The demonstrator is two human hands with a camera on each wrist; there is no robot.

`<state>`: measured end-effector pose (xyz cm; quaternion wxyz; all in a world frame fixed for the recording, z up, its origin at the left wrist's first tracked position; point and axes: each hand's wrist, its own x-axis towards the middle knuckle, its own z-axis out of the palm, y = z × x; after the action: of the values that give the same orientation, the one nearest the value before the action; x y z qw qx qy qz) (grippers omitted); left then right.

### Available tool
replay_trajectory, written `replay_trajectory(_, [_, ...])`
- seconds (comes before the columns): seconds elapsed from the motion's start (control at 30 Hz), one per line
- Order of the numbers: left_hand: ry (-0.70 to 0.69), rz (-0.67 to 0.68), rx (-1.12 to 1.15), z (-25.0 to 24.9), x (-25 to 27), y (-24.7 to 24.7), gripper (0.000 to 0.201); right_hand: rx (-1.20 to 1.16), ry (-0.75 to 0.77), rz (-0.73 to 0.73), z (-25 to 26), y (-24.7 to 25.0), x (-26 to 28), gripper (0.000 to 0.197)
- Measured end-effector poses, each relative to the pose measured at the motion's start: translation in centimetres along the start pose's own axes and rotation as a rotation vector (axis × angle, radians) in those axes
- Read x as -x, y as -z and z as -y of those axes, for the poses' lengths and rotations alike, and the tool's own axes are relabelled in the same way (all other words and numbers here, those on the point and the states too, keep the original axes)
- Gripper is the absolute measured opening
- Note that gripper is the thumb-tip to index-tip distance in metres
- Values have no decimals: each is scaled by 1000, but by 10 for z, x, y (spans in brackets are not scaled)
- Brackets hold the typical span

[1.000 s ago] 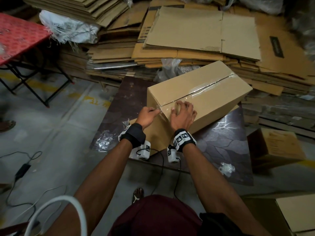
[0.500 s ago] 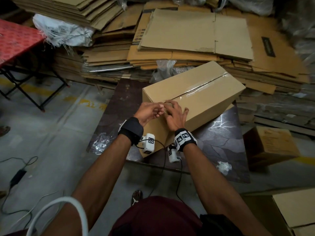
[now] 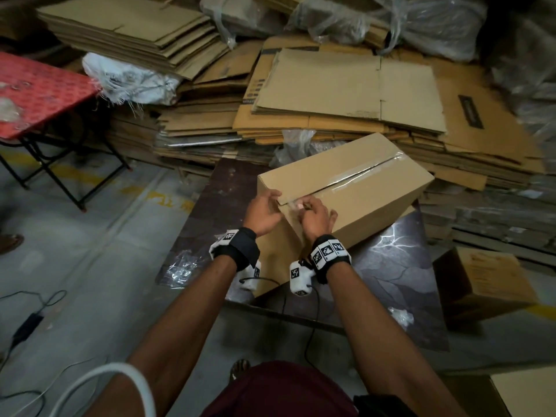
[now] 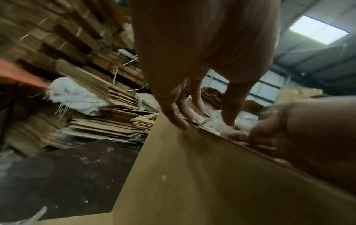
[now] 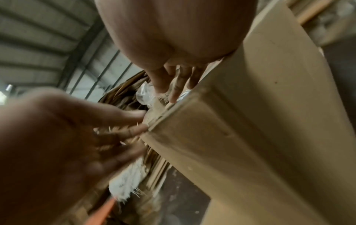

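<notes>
1 cardboard box [image 3: 361, 191] on dark board [image 3: 397, 266], 1 clear tape strip [image 3: 358, 175] along top seam. 2 hands at near end: left hand [image 3: 263, 213] straight-fingered on top edge; right hand [image 3: 316, 221] curled at tape end, pinch unclear. 1 smaller box [image 3: 481, 281] right, third box [image 3: 529, 392] cut off.

Open floor [image 3: 90, 251] left of the box [image 3: 376, 203]; cardboard stacks [image 3: 346, 85] close behind.

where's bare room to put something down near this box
Dark board right of the box, up to the small carton, bar one white scrap; grey floor between board and red table. Crowded: cardboard stacks behind the box.
</notes>
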<state>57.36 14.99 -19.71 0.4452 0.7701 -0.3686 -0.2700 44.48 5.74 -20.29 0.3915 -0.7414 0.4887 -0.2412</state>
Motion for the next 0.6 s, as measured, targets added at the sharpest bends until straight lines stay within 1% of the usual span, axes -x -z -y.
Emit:
replay_trajectory(0.07, [-9,64,-156,-4,3,-4,78,-149,-122,8,6,4,-3,18])
replay_trajectory(0.13, [-11,99,-287,-8,6,-9,97,-287,-242,-1,10,6,-9,19])
replay_trajectory(0.17, [-16,98,-354,-9,6,-10,103,-360,-269,7,12,7,-13,19])
replay_trajectory(0.27, [-41,77,-509,-13,2,-10,116,-661,-236,115,17,14,-26,19])
replay_trajectory(0.3, [-46,86,-552,-15,0,-9,118,-716,-212,142,23,21,-28,26])
replay_trajectory(0.33, [-46,106,-590,-17,-2,-7,119,-699,-192,144,27,27,-29,32])
replay_trajectory(0.37, [-46,126,-617,-19,-5,-5,119,-658,-157,131,30,32,-33,27])
replay_trajectory(0.4, [-42,139,-635,-21,-6,-4,119,-601,-129,106,29,35,-38,15])
replay_trajectory(0.43, [-40,144,-649,-22,-8,-2,118,-566,-116,76,26,37,-43,9])
replay_trajectory(0.5, [-42,147,-676,-24,-10,1,115,-479,-82,11,19,41,-52,6])
replay_trajectory(0.57, [-42,154,-713,-25,-12,4,112,-367,-11,-38,14,46,-61,8])
replay_trajectory(0.6, [-37,160,-736,-27,-13,4,109,-308,15,-52,11,49,-64,15])
